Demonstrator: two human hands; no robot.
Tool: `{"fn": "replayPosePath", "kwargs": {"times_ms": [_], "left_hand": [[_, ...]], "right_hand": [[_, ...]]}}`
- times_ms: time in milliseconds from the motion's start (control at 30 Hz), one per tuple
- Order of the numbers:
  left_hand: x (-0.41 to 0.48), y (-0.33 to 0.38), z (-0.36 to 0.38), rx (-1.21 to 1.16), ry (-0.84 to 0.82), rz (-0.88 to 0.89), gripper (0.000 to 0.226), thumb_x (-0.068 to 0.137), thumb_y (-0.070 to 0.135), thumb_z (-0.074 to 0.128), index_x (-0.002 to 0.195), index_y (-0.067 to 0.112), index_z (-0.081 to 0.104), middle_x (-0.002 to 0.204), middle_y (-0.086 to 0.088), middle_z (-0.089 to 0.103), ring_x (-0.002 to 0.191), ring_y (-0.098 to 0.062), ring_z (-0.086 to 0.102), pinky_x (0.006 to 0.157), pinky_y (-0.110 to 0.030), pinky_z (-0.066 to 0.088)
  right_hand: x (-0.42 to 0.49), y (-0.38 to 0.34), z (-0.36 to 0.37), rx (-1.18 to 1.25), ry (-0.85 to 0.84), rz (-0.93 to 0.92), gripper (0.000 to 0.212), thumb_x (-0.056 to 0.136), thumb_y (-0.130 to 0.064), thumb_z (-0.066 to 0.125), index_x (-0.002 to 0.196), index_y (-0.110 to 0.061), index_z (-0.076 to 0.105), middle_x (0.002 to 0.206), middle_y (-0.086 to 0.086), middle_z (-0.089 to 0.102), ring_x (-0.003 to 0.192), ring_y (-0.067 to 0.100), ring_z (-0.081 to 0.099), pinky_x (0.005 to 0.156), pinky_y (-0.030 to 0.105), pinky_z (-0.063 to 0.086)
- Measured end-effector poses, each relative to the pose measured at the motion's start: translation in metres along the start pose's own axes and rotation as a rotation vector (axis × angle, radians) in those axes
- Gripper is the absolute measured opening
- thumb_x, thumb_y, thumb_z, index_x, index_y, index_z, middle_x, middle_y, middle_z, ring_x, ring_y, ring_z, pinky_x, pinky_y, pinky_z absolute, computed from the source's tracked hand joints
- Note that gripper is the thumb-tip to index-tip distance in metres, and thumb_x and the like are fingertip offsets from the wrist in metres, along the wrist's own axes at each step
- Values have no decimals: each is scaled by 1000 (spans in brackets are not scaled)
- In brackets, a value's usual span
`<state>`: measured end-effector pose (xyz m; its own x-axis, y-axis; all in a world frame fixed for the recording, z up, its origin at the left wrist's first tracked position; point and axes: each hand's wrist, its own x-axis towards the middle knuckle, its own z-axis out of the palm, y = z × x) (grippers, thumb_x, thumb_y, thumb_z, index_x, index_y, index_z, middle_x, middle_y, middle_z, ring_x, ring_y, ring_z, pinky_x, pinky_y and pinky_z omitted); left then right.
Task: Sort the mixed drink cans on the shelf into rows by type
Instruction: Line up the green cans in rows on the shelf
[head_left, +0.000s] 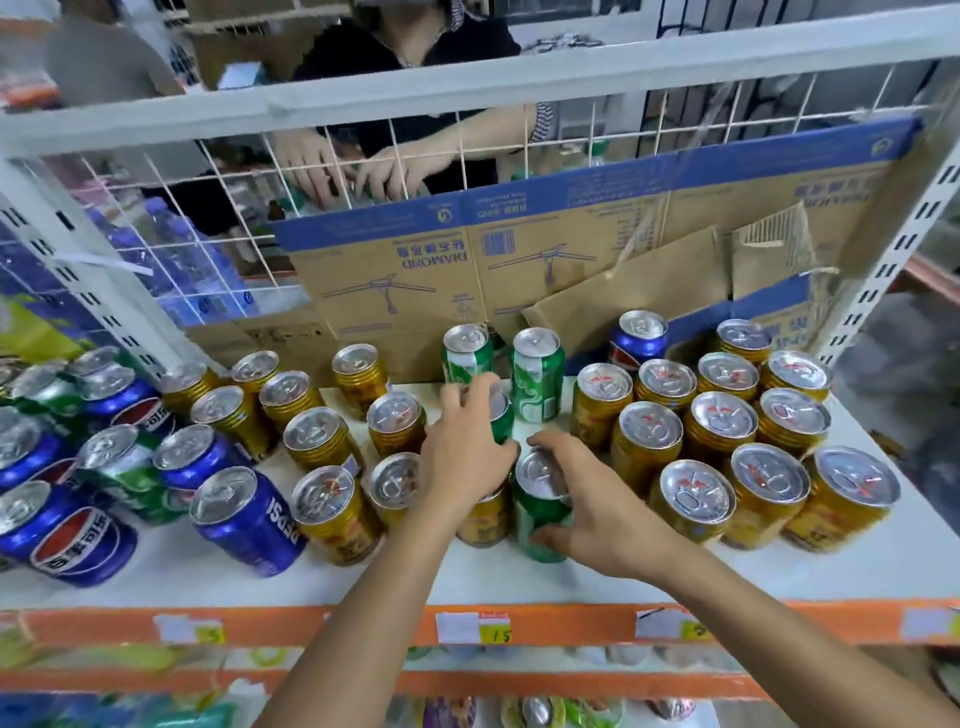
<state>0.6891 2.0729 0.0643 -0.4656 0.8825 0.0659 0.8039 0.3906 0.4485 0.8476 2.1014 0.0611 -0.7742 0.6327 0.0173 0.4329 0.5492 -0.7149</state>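
Currently both hands are at the centre of the white shelf (779, 571), among upright drink cans.

- Right hand (587, 499): grasps the front green can (537, 506), thumb over its lid rim, fingers curled round the lower body. The can tilts slightly and stands near the shelf's front edge.
- Left hand (467, 441): fingers curled over the top of the middle green can (503, 418), which is mostly hidden behind the hand; thumb on its near side. This looks like a grip. Whether the can is lifted cannot be told.
- A single gold can (485, 519) stands under the left wrist, touching the front green can.
- Two rear green cans (537, 384) stand side by side against the cardboard box (415, 280), just behind the middle green can.
- Right gold cans (722, 415): dense block in rough rows, right of the hands. A lone Pepsi can (638, 340) stands behind that block.
- Left gold cans (322, 441): looser group, left of the hands.
- Far left: blue Pepsi cans (244, 519) mixed with more green cans (124, 467).
- Orange shelf edge carries price labels (493, 626).
- Behind the wire grid (234, 171), a second person's hands (337, 171) handle bottles.
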Motion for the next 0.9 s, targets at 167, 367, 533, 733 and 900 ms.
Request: {"fn": "replayPosePath", "kwargs": {"times_ms": [167,367,533,733,900], "left_hand": [[-4,3,2,33,40,-39,65,87,35,62,140,37,25,141,-2,33,110,-32,55,81,-36,46],[-1,3,4,6,90,-77,68,82,40,67,139,35,30,135,-1,42,114,-28,53,86,-38,45],[-6,14,-3,-154,226,-127,76,70,45,78,135,28,40,130,2,55,116,-24,53,92,-39,47],[-33,24,-49,-287,512,-71,73,67,37,83,131,30,47,126,9,59,115,-15,54,93,-35,48],[-70,0,-90,-315,618,-139,74,62,37,86,127,33,49,120,18,56,114,-9,53,95,-33,47]], "right_hand": [[1,6,-3,-19,-34,-66,83,70,-13,79,137,-14,29,132,2,40,117,11,43,93,11,32],[4,7,-5,-16,-69,-101,81,71,-15,78,136,-18,30,129,1,40,118,16,45,97,27,40],[11,7,-20,28,-106,-131,81,66,-9,80,133,-23,36,122,-11,42,117,9,46,94,14,38],[17,-25,-64,110,59,-275,81,61,-3,83,126,-29,42,114,-16,51,101,-1,53,81,-1,36],[31,-64,-58,218,156,-407,81,57,-1,86,115,-37,43,106,-29,51,96,-14,51,79,-3,35]]}}
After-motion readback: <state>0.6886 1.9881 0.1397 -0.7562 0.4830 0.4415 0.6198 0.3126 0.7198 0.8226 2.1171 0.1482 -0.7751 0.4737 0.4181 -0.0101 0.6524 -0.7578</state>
